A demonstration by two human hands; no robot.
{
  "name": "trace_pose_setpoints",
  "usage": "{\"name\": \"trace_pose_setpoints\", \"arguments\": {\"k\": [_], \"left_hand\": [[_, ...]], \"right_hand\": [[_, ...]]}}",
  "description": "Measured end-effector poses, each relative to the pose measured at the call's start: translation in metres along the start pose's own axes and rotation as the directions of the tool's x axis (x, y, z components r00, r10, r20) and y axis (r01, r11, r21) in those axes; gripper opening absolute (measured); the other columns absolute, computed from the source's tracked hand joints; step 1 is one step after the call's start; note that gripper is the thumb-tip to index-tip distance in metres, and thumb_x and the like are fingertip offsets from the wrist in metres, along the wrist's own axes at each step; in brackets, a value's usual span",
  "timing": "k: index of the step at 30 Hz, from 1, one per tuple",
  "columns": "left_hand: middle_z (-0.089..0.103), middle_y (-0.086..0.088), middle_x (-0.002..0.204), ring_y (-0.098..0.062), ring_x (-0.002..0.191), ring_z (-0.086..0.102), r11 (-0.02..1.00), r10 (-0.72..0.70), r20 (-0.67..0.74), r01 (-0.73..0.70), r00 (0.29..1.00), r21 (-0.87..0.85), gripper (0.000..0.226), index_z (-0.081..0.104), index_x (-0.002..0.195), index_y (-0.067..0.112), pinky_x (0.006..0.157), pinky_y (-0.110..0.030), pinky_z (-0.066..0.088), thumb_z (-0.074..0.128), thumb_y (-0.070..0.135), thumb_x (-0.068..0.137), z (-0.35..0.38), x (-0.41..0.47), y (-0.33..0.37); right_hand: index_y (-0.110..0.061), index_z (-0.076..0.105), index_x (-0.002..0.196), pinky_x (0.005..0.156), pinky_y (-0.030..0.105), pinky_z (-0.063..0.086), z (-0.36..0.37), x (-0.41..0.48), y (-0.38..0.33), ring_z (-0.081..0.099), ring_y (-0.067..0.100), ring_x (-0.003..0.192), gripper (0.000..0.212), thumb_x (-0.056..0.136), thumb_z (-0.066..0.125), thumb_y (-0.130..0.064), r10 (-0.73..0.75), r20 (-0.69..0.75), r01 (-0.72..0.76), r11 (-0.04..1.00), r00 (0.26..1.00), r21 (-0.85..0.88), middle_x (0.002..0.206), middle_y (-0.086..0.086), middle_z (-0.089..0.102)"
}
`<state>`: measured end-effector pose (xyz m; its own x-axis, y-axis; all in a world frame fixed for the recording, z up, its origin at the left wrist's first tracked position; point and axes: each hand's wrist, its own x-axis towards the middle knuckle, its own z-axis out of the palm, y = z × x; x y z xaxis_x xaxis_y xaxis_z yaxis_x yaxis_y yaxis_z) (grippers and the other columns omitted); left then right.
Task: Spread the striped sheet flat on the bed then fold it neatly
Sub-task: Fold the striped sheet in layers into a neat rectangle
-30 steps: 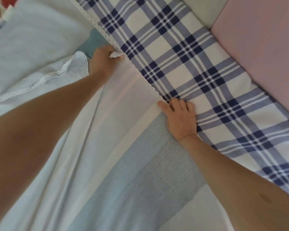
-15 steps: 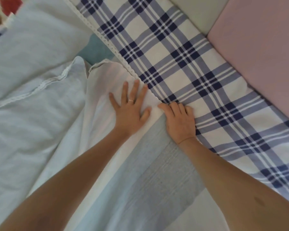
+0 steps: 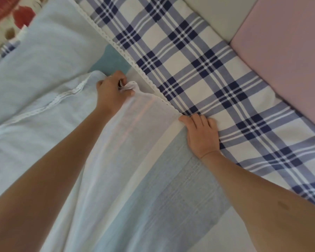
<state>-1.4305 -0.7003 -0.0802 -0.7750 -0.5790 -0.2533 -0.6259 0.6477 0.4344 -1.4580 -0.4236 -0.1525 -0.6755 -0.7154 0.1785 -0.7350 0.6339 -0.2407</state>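
my left hand (image 3: 113, 93) pinches a bunched bit of sheet (image 3: 167, 188), likely its corner; right hand (image 3: 202, 134) lies flat, pinning the edge just right of that pinch. sheet trails back toward me. thin, limp, light: hold corners, pull taut.

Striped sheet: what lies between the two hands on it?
Head view: only the white edge band of the striped sheet runs from left hand to right hand, beside the plaid cover.
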Motion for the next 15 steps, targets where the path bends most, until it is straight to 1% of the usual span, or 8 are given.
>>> {"name": "trace_pose_setpoints", "arguments": {"k": [2,3,5,6,7,9,12,15], "left_hand": [[0.054,0.000,0.078,-0.020,0.071,0.050,0.997,0.077,0.047,-0.078,0.996,0.012,0.019,0.047,0.091,0.015,0.062,-0.027,0.034,0.065,0.022,0.087,-0.002,0.003,0.004],[0.054,-0.001,0.078,-0.020,0.069,0.051,0.992,0.110,0.040,-0.112,0.993,0.051,0.016,0.049,0.093,0.013,0.060,-0.028,0.037,0.061,0.024,0.091,0.000,0.004,0.006],[0.057,-0.006,0.077,-0.023,0.069,0.053,0.983,0.157,-0.056,-0.150,0.986,0.104,0.014,0.054,0.095,0.008,0.059,-0.031,0.039,0.056,0.022,0.094,0.005,0.004,0.010],[0.059,-0.009,0.079,-0.025,0.070,0.054,0.985,0.160,-0.117,-0.151,0.980,0.085,0.010,0.055,0.095,0.007,0.060,-0.032,0.040,0.054,0.017,0.095,0.008,0.006,0.013],[0.061,-0.010,0.082,-0.025,0.072,0.055,0.987,0.158,-0.167,-0.150,0.973,0.060,0.006,0.056,0.094,0.006,0.061,-0.031,0.039,0.052,0.010,0.094,0.012,0.009,0.017],[0.062,-0.008,0.085,-0.019,0.075,0.051,0.994,0.112,-0.215,-0.111,0.970,0.014,0.012,0.058,0.093,0.006,0.064,-0.028,0.037,0.046,0.002,0.090,0.023,0.015,0.024],[0.063,-0.005,0.085,-0.018,0.077,0.051,0.997,-0.020,-0.293,-0.004,0.956,-0.081,0.015,0.056,0.088,0.010,0.066,-0.031,0.040,0.045,0.000,0.086,0.051,0.022,0.026],[0.062,-0.004,0.085,-0.022,0.081,0.051,0.999,-0.025,-0.438,0.043,0.898,0.031,0.012,0.055,0.088,0.012,0.077,-0.030,0.035,0.044,0.008,0.087,0.074,0.020,0.023]], "right_hand": [[-0.021,0.047,0.115,0.072,0.032,0.028,0.000,0.000,0.000,0.048,0.023,0.073,0.038,0.079,0.044,-0.008,-0.011,0.005,0.011,1.000,1.000,-0.003,0.084,0.003,0.055],[-0.021,0.047,0.114,0.071,0.032,0.028,0.000,0.001,0.000,0.049,0.024,0.072,0.038,0.079,0.043,-0.008,-0.013,-0.002,0.013,1.000,1.000,-0.010,0.084,0.004,0.055],[-0.021,0.046,0.113,0.070,0.032,0.028,-0.001,0.001,-0.001,0.050,0.024,0.071,0.035,0.080,0.042,-0.009,-0.012,-0.009,0.012,1.000,1.000,0.004,0.083,0.004,0.055],[-0.020,0.046,0.112,0.070,0.033,0.028,-0.001,0.001,-0.001,0.051,0.024,0.070,0.033,0.081,0.041,-0.009,-0.010,-0.006,0.010,1.000,1.000,0.021,0.083,0.004,0.056],[-0.019,0.046,0.111,0.070,0.033,0.028,-0.001,0.002,-0.001,0.051,0.024,0.070,0.031,0.082,0.041,-0.009,-0.004,-0.003,0.004,0.999,1.000,0.040,0.084,0.004,0.056],[-0.019,0.046,0.110,0.069,0.033,0.028,0.000,0.001,0.000,0.051,0.024,0.071,0.028,0.084,0.039,-0.011,-0.001,-0.003,0.001,0.998,1.000,0.062,0.084,0.005,0.057],[-0.018,0.046,0.111,0.070,0.033,0.028,0.003,-0.001,0.000,0.048,0.023,0.074,0.027,0.086,0.039,-0.013,0.006,-0.015,-0.005,0.997,1.000,0.072,0.086,0.005,0.059],[-0.017,0.047,0.109,0.071,0.032,0.030,0.003,0.000,0.001,0.052,0.023,0.074,0.022,0.088,0.039,-0.014,0.014,0.016,-0.016,0.996,1.000,0.090,0.088,0.004,0.060]]}}
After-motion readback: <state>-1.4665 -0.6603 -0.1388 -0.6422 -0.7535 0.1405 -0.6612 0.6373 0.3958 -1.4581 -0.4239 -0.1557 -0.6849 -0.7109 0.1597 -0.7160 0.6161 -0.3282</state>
